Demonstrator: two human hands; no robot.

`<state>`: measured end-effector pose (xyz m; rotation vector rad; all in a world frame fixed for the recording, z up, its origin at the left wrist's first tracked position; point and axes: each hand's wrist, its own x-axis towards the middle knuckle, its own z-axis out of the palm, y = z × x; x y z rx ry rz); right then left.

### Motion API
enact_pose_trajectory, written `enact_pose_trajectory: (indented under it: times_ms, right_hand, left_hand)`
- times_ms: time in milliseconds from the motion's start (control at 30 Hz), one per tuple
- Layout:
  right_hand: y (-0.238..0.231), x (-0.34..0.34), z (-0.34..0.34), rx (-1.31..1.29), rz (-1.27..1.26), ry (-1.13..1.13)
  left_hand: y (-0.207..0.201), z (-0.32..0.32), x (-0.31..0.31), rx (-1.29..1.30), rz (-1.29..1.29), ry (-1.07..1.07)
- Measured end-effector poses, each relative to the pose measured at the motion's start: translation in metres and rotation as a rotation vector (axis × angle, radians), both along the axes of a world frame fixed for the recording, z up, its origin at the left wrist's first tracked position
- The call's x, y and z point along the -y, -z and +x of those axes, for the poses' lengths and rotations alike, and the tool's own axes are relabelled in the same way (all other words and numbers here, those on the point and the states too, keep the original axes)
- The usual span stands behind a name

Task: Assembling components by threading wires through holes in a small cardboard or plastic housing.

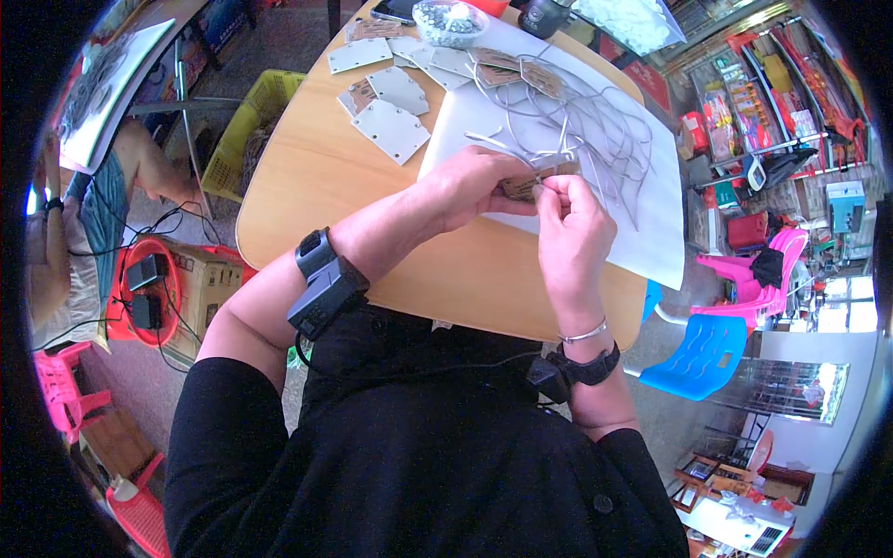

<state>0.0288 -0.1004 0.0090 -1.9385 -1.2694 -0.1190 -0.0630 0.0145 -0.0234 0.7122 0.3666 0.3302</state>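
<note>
Brown card (521, 189) gripped by left hand (470, 191) | right hand (579, 231): fingers (555, 206) pressed together at its edge, pinched item unclear | white plates (391, 133) spread on surface (312, 186)

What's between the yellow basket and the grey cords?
The head view shows bare tabletop, then flat plates and some white paper.

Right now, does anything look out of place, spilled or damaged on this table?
Only mild untidiness: the grey cords lie loosely tangled across the white sheet, and several pale plates overlap at mixed angles rather than stacked squarely. I see no clear spill or damage.
</note>
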Motion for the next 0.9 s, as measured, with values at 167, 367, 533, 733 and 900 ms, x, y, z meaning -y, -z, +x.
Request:
enact_pose_trajectory:
  times_ms: [167,367,533,733,900]
  right_hand:
    - [-0.006,0.000,-0.004,-0.025,-0.001,0.002]
    - [-0.007,-0.002,-0.005,-0.220,-0.021,0.020]
    - [0.004,-0.001,0.002,-0.534,0.085,-0.087]
    - [0.004,-0.003,-0.001,-0.553,0.078,-0.091]
    - [0.009,-0.008,-0.004,-0.381,0.115,-0.033]
  left_hand:
    - [0.003,0.004,0.002,-0.007,0.036,-0.009]
    - [0.010,0.006,0.001,0.040,0.159,-0.050]
    - [0.008,0.006,0.001,-0.038,0.260,-0.112]
    - [0.016,0.007,-0.002,-0.075,0.353,-0.100]
    - [0.019,0.009,-0.001,-0.052,0.321,-0.077]
